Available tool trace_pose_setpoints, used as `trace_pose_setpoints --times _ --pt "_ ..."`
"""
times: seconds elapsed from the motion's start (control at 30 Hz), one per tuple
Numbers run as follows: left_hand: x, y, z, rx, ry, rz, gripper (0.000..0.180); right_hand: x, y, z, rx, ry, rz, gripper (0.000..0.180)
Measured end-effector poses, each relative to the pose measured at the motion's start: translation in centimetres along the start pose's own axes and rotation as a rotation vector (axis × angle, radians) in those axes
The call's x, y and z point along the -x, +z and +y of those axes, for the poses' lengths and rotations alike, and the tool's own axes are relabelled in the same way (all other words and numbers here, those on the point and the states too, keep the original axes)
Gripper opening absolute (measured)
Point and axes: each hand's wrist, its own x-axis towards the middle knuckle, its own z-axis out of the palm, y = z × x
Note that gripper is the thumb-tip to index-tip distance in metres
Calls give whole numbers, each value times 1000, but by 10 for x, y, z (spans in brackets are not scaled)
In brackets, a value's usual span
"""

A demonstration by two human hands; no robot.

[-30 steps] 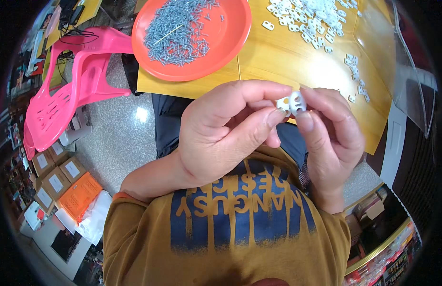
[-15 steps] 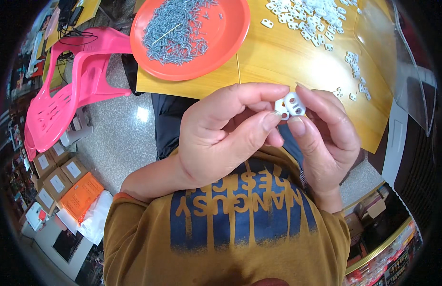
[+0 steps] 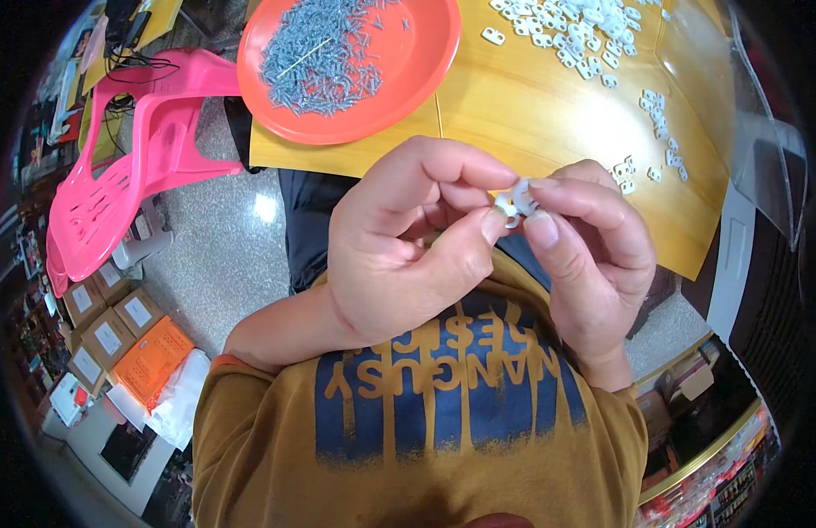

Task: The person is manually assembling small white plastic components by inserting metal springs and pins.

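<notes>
Much of the two small white holed pieces [image 3: 514, 204] is hidden by the fingertips around them, and whether they are joined or merely touching cannot be told. They are held above the person's lap, just off the near edge of the wooden surface [image 3: 548, 123]. The left hand [image 3: 395, 255] has its thumb and index finger clamped on the left piece, the thumb below and the index above; its other fingers curl behind, partly covered. The right hand [image 3: 597, 264] pinches the right piece, which is turned nearly edge-on, between thumb and index finger, the remaining fingers folded back and half hidden.

The upper edge of the view cuts off the red plate [image 3: 412, 75], which carries a heap of grey screws [image 3: 324, 84] with a thin pale stick [image 3: 305, 58] lying across it. The large pile of white pieces [image 3: 592, 35] is also cropped at the top; smaller clusters lie to the right, their single outlines hard to make out. A clear sheet [image 3: 771, 150] at the far right blends into the dark rim.
</notes>
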Motion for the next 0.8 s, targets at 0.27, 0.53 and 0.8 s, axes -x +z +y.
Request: trace_pose_setpoints --times 0.27,0.53,0.8 --pt "2 3 -6 33 166 52 26 3 7 -1 67 0 66 20" --pt "3 2 -6 -162 142 68 24 4 8 1 99 -24 108 22" --pt "-6 -10 -13 -606 458 -3 32 1 6 4 -20 -16 114 21"
